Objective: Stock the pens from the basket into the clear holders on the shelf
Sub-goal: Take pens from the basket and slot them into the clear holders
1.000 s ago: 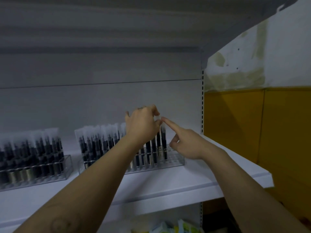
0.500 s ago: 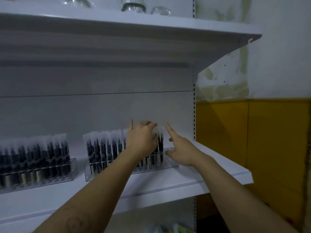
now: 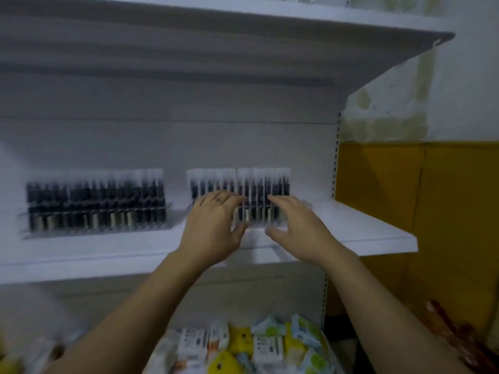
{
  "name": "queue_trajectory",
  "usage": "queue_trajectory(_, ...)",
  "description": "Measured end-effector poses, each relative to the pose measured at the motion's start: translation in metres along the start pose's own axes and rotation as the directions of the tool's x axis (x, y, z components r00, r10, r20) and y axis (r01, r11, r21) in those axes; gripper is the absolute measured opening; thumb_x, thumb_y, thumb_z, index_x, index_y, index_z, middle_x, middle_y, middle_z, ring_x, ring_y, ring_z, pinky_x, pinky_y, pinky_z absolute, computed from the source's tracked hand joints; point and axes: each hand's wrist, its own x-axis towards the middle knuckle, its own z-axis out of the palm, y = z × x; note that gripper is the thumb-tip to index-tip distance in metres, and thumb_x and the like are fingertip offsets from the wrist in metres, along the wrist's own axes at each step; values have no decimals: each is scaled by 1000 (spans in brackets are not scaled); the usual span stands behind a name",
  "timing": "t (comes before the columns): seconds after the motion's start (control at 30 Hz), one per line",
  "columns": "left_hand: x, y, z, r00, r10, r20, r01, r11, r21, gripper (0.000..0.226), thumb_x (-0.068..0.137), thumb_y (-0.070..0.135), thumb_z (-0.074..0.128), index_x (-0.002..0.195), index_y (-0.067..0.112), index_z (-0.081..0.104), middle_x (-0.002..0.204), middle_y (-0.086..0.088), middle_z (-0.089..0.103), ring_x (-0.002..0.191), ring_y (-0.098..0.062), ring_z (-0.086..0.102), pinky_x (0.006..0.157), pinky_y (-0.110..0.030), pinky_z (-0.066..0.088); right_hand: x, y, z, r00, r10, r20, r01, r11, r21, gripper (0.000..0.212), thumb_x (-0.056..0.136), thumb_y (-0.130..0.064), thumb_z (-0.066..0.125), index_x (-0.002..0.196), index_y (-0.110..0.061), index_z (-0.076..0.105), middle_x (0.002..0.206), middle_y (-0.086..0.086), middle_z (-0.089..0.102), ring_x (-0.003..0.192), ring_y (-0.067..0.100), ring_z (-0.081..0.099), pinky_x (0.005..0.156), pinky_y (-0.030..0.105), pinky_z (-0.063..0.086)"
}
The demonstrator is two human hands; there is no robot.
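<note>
Head camera caught both hands at the right-hand clear holder (image 3: 256, 221) on the shelf (image 3: 364, 230): left hand (image 3: 213, 228) and right hand (image 3: 297, 228) spread loose, gripping nothing, pens (image 3: 259, 184) upright just behind them.

Two clear holders (image 3: 94, 228) (image 3: 255, 221); two hands (image 3: 213, 230) (image 3: 299, 230); two shelves (image 3: 364, 233) (image 3: 297, 20).

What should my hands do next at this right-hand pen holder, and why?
Probably draw both hands back and down to fetch more stock. The left hand and right hand are loose-fingered and hold nothing in front of the right holder, whose pens stand in rows that look full; the left holder looks full too. Blur hides whether either hand touches it.
</note>
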Motion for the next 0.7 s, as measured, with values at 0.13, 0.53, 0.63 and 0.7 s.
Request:
queue_trajectory(0.13, -54, -30, -17, 997, -79, 27, 78, 997, 30, 49, 89, 42, 60, 134, 23, 52, 130, 0, 58, 123, -24, 48, 101, -40, 37, -22, -23, 33, 998, -54, 38, 52, 997, 51, 66, 93, -40, 59, 150, -30, 27, 155, -10, 25, 140, 13, 28, 112, 32, 29)
queue_trajectory(0.53, -243, -79, 12, 881, -355, 312, 348, 934, 80, 51, 88, 44, 58, 135, 25, 50, 132, 4, 54, 119, -20, 51, 97, -33, 40, -99, -72, 205, 893, -167, 417, 115, 982, 147, 67, 89, -44, 62, 147, -26, 33, 149, -6, 35, 136, 16, 36, 107, 27, 32)
queue_trajectory(0.63, -282, -88, 36, 804, -443, 396, 437, 892, 112, 53, 87, 48, 57, 135, 27, 49, 132, 4, 54, 119, -21, 51, 94, -34, 44, -118, -67, 249, 831, -146, 536, 80, 986, 145, 64, 91, -42, 60, 147, -27, 33, 149, -6, 35, 137, 16, 34, 107, 28, 32)
queue_trajectory(0.7, -304, -93, 53, 747, -487, 451, 486, 864, 129, 54, 87, 47, 57, 136, 26, 48, 132, 2, 55, 122, -21, 49, 96, -36, 43, -131, -63, 278, 779, -117, 616, 45, 990, 132, 63, 92, -41, 59, 147, -27, 31, 152, -6, 32, 139, 16, 31, 109, 30, 31)
